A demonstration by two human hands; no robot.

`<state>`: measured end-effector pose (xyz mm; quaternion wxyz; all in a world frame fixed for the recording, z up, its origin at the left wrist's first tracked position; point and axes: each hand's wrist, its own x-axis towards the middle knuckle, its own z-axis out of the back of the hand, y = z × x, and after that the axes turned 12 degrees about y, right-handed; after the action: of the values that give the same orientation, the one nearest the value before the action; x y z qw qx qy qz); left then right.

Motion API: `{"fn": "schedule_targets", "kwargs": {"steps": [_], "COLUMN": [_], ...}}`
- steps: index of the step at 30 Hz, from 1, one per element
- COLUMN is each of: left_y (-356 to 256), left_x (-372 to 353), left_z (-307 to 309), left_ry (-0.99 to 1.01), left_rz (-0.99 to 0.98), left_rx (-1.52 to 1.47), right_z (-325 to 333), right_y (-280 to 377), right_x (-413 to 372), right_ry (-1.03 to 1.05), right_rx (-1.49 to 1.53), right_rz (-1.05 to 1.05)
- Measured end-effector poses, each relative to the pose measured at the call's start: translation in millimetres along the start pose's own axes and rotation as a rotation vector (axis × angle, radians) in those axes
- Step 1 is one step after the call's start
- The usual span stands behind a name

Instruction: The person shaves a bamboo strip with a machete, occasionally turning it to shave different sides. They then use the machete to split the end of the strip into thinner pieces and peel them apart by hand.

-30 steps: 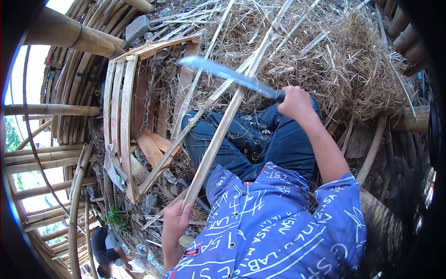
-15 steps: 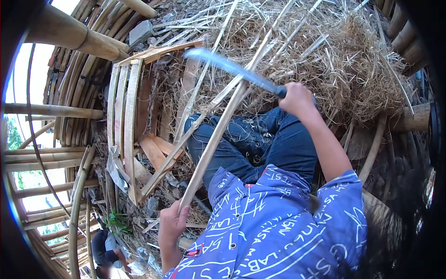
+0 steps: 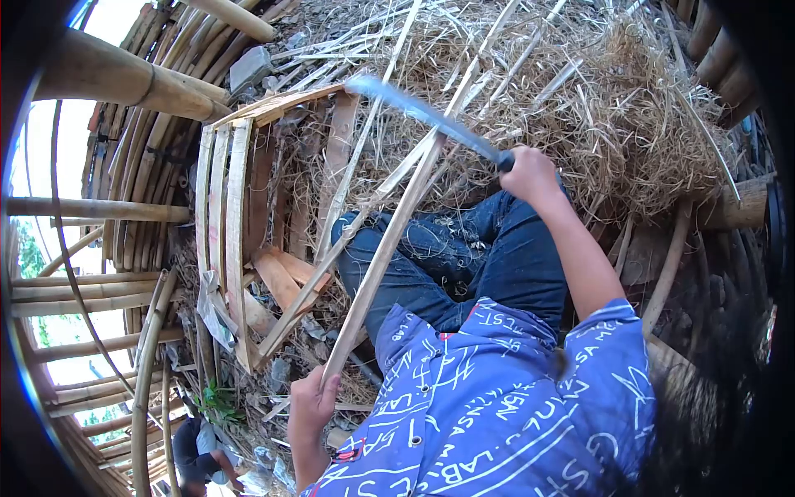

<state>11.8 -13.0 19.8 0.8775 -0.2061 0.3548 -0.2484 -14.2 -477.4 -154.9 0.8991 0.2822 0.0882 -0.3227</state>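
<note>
On the left sits a slatted wooden crate [image 3: 237, 207]. Right of it and nearer, the left hand [image 3: 313, 406] is wrapped around a pale strip [image 3: 379, 258], which slants far and right beneath a knife [image 3: 416, 108]. The right hand [image 3: 532, 176] grips its handle; shavings [image 3: 613, 124] heap far right.

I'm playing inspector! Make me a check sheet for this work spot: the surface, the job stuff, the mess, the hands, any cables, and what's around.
Surface: shavings heaped over much of it.
Job's things: knife, its blade crossing the strip near the strip's far end.
Clutter: crate, crumpled plastic, grey block.
Hands: left hand grips the strip's near end; right hand grips the knife's handle.
Cables: one dark line hangs at picture left; cord or cable, cannot tell.
Surroundings: bamboo poles; another person at lower left.
</note>
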Motion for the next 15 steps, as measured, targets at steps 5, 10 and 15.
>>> {"fn": "schedule_targets", "kwargs": {"steps": [5,10,15], "left_y": [10.2,2.6,7.3], "left_x": [2.8,4.8,5.7], "left_z": [-2.7,7.8,-1.7], "left_ry": [0.017,0.024,0.104], "left_rz": [0.014,0.054,0.085], "left_rx": [-0.063,-0.063,-0.093], "right_z": [2.0,-15.5,-32.8], "right_y": [4.8,26.6,17.3], "right_x": [1.2,-30.0,3.1], "right_ry": [-0.02,0.059,-0.015], "right_rx": [0.174,0.214,0.13], "right_rz": [-0.096,0.078,0.003]}}
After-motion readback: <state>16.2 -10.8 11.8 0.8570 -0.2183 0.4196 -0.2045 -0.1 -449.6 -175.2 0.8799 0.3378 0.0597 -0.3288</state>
